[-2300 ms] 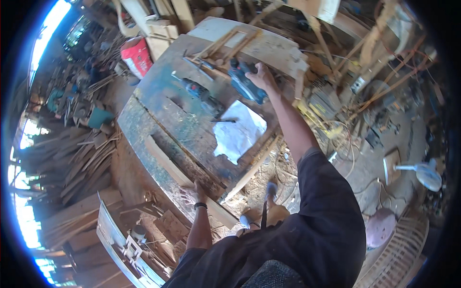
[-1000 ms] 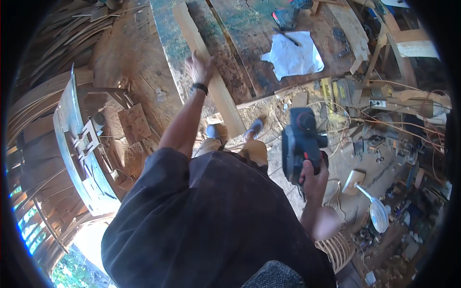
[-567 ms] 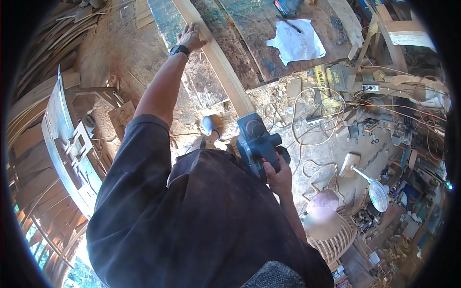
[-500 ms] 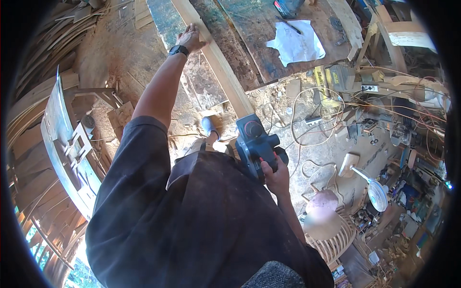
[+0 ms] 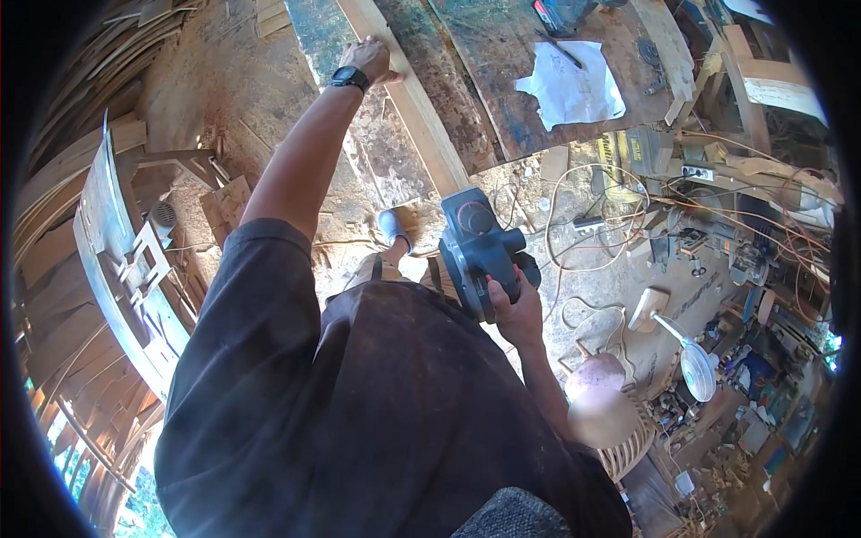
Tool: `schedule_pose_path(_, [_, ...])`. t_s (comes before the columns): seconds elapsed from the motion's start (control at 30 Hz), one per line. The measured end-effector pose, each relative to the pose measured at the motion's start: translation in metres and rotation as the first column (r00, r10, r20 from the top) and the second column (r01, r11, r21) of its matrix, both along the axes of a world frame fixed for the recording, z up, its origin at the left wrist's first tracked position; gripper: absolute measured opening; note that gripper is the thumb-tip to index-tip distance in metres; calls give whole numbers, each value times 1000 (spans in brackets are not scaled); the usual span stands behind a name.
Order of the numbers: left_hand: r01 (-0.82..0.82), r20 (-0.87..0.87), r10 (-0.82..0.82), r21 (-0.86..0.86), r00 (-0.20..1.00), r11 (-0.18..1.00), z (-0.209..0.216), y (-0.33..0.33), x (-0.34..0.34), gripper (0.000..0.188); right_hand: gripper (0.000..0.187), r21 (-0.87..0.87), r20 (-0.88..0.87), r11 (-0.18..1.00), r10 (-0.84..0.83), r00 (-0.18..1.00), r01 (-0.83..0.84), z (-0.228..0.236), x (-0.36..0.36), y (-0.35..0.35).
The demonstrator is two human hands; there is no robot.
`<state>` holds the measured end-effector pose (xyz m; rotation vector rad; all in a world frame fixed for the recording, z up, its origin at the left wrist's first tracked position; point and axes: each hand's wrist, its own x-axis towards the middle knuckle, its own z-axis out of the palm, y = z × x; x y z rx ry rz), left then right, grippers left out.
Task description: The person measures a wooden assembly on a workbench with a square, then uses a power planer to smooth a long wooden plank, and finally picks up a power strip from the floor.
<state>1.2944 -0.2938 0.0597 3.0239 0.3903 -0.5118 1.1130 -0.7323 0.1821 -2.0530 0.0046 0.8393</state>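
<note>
A long wooden plank (image 5: 420,121) runs from the far edge of the workbench down toward my body. My left hand (image 5: 369,63), with a watch on its wrist, rests over the plank, thumb apart from the fingers. At the near end of the plank sits a dark electric planer (image 5: 477,255) with a round front knob. My right hand (image 5: 517,309) is closed around its rear handle. The planer's sole is hidden, so its contact with the wood cannot be seen in full.
The workbench (image 5: 529,99) carries a white paper (image 5: 574,85) with a dark pen-like tool (image 5: 558,49), and a cordless power tool (image 5: 563,16). Cables (image 5: 549,215) loop over the floor at right. A fan (image 5: 695,368) and a round stool (image 5: 599,394) stand at lower right.
The planer and my right hand have moved slightly farther away along the plank. My left hand stays on the plank, a little shifted. The whole view has moved a little.
</note>
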Motion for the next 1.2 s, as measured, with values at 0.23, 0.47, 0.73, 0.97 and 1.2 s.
schedule_pose_path(0.23, [20,-21,-20,13,1000,1000,1,-2,2,69,57,-22,25,999,32,999,-32,-3,13,16])
schedule_pose_path(0.47, [43,37,-44,21,998,999,-9,4,-1,69,56,2,24,999,46,999,-46,-5,35,48])
schedule_pose_path(0.73, [17,66,-16,-14,998,1000,-3,5,1,60,55,-29,126,995,95,987,-92,0,85,126])
schedule_pose_path(0.97, [-180,443,587,-674,678,717,-14,27,-51,48,56,11,203,985,165,965,-171,-26,133,209])
schedule_pose_path(1.2, [-119,178,672,-921,719,371,-86,-193,-273,33,52,63,191,985,145,971,-159,-20,138,225])
